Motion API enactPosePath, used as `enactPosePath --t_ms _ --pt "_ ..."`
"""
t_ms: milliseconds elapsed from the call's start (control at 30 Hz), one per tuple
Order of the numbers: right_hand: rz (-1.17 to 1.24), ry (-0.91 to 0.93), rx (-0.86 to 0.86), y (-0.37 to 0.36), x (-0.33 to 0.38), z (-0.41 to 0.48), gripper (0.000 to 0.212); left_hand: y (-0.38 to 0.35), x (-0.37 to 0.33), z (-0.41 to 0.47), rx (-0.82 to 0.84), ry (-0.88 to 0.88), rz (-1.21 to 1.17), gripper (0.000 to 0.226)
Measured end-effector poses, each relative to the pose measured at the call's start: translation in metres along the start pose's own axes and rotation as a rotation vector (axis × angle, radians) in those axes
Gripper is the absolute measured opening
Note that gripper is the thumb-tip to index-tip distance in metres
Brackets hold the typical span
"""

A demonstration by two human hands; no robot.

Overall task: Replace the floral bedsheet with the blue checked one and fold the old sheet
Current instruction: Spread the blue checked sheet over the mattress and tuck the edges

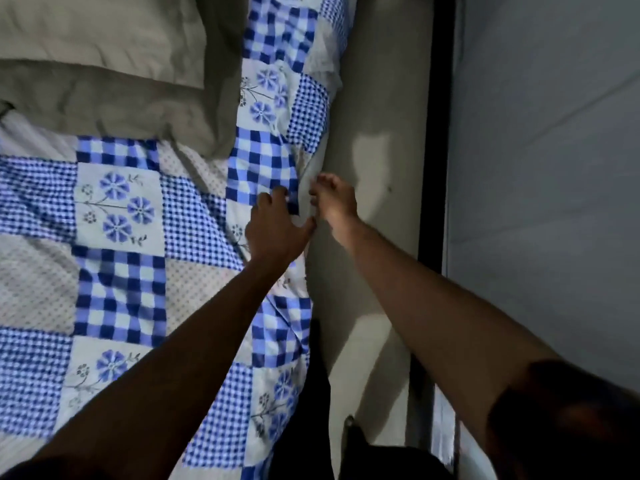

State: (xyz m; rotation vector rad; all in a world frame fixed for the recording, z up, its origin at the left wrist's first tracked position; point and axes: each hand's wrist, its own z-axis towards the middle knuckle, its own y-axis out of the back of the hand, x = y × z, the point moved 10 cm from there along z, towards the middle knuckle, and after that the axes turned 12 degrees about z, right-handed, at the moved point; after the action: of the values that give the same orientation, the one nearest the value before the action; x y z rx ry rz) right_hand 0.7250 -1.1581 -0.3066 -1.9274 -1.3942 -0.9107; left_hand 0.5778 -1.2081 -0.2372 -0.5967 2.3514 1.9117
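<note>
Left hand (277, 226) presses flat on the blue-and-white checked fabric bedsheet (117, 271) near its edge; right hand (335, 202) grip unclear. New sheet looks on; tucking and folding seem left.

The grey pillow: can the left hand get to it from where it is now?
Probably yes. The left hand rests on the checked sheet near a corner of the grey pillow, and only flat sheet seems to lie between them.
</note>
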Motion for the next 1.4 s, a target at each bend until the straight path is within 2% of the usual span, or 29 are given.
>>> enactPosePath --t_ms 67,133,233,333,433,533,633,700,833,900,967,1033,1133,1167,1233,1333,1400 --pt "-0.026 -0.010 -0.014 -0.009 0.008 0.025 0.010 -0.006 0.001 0.019 0.055 0.032 0.024 0.058" --pt "-0.050 -0.023 -0.018 -0.020 0.009 0.043 0.017 -0.005 0.003 0.033 0.076 0.019 -0.028 0.039" --pt "-0.116 0.010 -0.042 -0.031 0.021 0.052 0.027 0.001 -0.008 0.038 0.095 -0.112 -0.117 0.023" --pt "0.064 -0.027 -0.191 -0.016 0.027 0.053 0.017 0.004 -0.015 0.036 0.132 -0.129 -0.253 0.019" --pt "0.324 -0.128 -0.250 -0.002 0.012 0.050 0.020 -0.005 -0.021 0.036 0.248 -0.079 -0.372 0.021" --pt "0.078 0.005 -0.194 0.006 0.031 0.055 0.017 -0.012 -0.022 0.040 0.284 -0.046 -0.336 0.017" --pt "-0.269 0.237 -0.227 0.034 0.061 0.064 0.021 -0.021 -0.030 0.042 0.401 -0.030 -0.359 0.006" --pt "-0.474 0.294 -0.225 0.052 0.064 0.074 0.018 -0.022 -0.042 0.037 0.458 -0.084 -0.273 0.012" --pt "-0.763 0.371 -0.180 0.060 0.081 0.102 0.027 -0.025 -0.057 0.027 0.332 -0.240 0.023 0.034" --pt "-0.864 0.409 -0.176 0.053 0.092 0.110 0.026 -0.040 -0.054 0.023 0.360 -0.244 0.204 0.042" --pt "-0.945 0.388 -0.181 0.041 0.090 0.113 0.025 -0.059 -0.057 0.016 0.425 -0.282 0.365 0.043" --pt "-1.110 0.271 -0.095 0.029 0.065 0.115 0.026 -0.083 -0.068 0.003 0.536 -0.348 0.449 0.043" --pt "-1.315 -0.108 0.126 0.037 0.002 0.108 0.032 -0.112 -0.072 -0.009 0.725 -0.352 0.397 0.046" --pt "-1.297 -0.191 0.143 0.045 -0.010 0.108 0.031 -0.112 -0.072 -0.004 0.731 -0.334 0.344 0.043" --pt "-1.154 -0.205 0.098 0.053 -0.010 0.118 0.029 -0.097 -0.077 0.018 0.607 -0.316 0.174 0.034" --pt "-0.670 -0.161 0.063 0.040 0.013 0.151 0.031 -0.050 -0.090 0.061 0.363 -0.310 -0.085 0.022" --pt "-0.314 -0.195 0.021 0.025 0.035 0.175 0.029 -0.014 -0.096 0.096 0.156 -0.347 -0.102 0.024"
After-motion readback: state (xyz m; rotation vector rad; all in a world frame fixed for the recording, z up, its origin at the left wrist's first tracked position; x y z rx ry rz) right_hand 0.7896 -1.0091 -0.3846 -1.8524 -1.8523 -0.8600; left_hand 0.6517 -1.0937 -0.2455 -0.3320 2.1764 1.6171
